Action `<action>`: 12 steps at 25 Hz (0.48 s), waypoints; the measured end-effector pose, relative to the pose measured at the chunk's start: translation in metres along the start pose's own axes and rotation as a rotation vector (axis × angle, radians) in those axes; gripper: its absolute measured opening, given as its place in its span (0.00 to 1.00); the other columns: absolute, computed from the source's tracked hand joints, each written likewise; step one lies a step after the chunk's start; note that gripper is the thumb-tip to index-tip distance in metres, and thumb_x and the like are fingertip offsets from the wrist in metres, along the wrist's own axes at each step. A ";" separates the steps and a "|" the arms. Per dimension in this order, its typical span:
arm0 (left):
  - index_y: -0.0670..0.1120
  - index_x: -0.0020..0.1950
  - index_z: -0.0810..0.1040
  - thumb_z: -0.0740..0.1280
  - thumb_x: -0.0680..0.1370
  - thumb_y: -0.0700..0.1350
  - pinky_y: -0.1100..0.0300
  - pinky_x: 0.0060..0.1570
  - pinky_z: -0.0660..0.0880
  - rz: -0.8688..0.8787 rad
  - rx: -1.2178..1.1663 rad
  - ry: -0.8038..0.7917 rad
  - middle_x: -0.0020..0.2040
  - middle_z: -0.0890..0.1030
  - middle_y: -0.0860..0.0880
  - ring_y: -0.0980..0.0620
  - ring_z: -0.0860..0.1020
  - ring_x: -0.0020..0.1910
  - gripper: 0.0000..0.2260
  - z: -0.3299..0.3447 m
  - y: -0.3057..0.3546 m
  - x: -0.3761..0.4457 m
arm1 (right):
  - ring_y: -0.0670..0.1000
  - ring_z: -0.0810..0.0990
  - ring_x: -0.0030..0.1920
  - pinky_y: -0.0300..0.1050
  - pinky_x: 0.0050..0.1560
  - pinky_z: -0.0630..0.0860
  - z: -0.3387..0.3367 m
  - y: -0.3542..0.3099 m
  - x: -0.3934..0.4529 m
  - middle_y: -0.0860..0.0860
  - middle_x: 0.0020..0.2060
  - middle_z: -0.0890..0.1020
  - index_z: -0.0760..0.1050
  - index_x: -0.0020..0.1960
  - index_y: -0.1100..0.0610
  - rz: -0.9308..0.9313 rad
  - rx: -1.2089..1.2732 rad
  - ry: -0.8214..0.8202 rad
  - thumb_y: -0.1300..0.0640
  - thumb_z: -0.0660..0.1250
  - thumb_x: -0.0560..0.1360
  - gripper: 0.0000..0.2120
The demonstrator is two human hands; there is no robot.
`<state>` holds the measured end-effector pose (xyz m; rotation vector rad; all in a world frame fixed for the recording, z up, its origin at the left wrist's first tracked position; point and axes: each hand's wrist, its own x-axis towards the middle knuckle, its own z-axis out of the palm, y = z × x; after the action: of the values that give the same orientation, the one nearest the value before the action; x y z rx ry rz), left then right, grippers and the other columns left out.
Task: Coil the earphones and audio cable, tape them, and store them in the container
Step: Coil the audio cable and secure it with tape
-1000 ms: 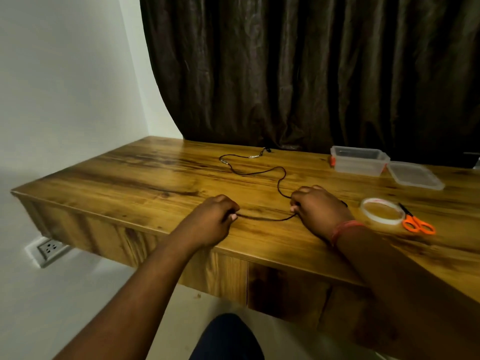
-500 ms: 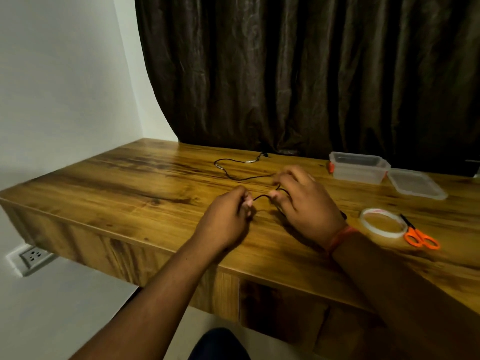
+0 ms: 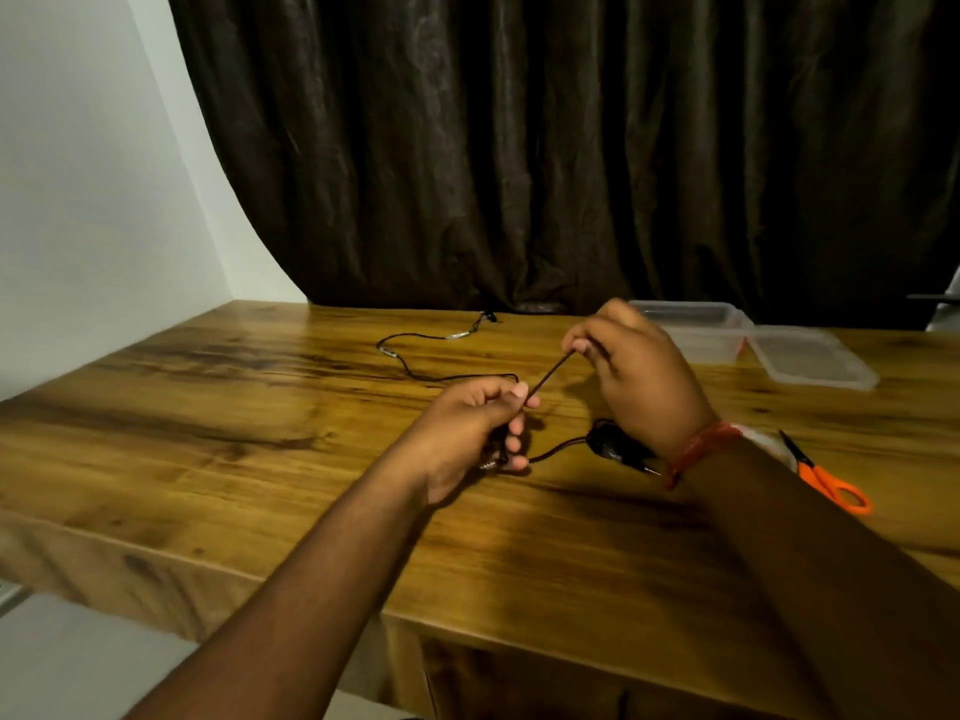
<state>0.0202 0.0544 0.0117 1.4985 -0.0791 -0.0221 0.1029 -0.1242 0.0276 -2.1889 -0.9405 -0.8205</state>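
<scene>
Left hand [image 3: 480, 426]: fingers curled round gathered turns of the dark cable [image 3: 447, 377], thumb pinning the strand at the top of the fist; held just above the table [image 3: 208, 459].
Right hand [image 3: 631, 374]: raised, thumb and forefinger pinching the same strand; short taut run between the two hands.
Cable, location: one part bunched in the left fist, a loose run trailing over the wood toward the far edge, ending at small silver fittings [image 3: 460, 334].
Dark bundle [image 3: 615, 445]: on the table below the right wrist, joined by a thin lead to the left fist; earphones or plug, cannot tell which.
Handling, judged: very light, limp, springy enough to uncoil if released; thin and apt to slip or tangle.
Where to hold, judged: pinch the cord itself, not the fittings; thumb kept across the crossing turns.
Container [image 3: 691, 332]: clear, open, lid [image 3: 813, 361] beside it, well apart from the hands.
Scissors [image 3: 826, 480]: orange-handled, near the right forearm.
</scene>
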 end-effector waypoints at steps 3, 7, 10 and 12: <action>0.43 0.49 0.79 0.61 0.81 0.44 0.61 0.24 0.75 -0.024 -0.155 -0.214 0.32 0.68 0.50 0.57 0.70 0.27 0.09 -0.003 0.007 0.024 | 0.52 0.77 0.44 0.53 0.43 0.76 -0.002 0.015 0.001 0.50 0.47 0.74 0.77 0.49 0.53 0.026 -0.036 0.117 0.60 0.61 0.80 0.07; 0.42 0.49 0.78 0.59 0.80 0.43 0.67 0.21 0.67 0.004 -0.224 -0.502 0.33 0.70 0.49 0.59 0.67 0.24 0.09 0.001 0.017 0.056 | 0.54 0.77 0.42 0.55 0.40 0.77 -0.012 0.029 0.005 0.50 0.48 0.74 0.75 0.49 0.53 0.172 -0.110 0.263 0.64 0.60 0.78 0.08; 0.41 0.49 0.79 0.60 0.79 0.43 0.68 0.22 0.64 0.059 -0.289 -0.557 0.31 0.69 0.50 0.60 0.64 0.25 0.09 0.006 0.008 0.065 | 0.55 0.76 0.41 0.54 0.39 0.77 -0.008 0.031 -0.001 0.51 0.49 0.73 0.75 0.51 0.54 0.162 -0.160 0.186 0.66 0.60 0.75 0.10; 0.41 0.49 0.78 0.59 0.79 0.43 0.68 0.24 0.66 0.128 -0.399 -0.566 0.31 0.69 0.51 0.59 0.64 0.27 0.09 0.007 0.003 0.066 | 0.57 0.77 0.42 0.53 0.38 0.77 -0.003 0.026 -0.002 0.53 0.49 0.74 0.75 0.52 0.55 0.085 -0.183 0.103 0.66 0.61 0.74 0.11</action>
<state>0.0854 0.0434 0.0181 1.0500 -0.5924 -0.3404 0.1213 -0.1415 0.0210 -2.2993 -0.7428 -1.0018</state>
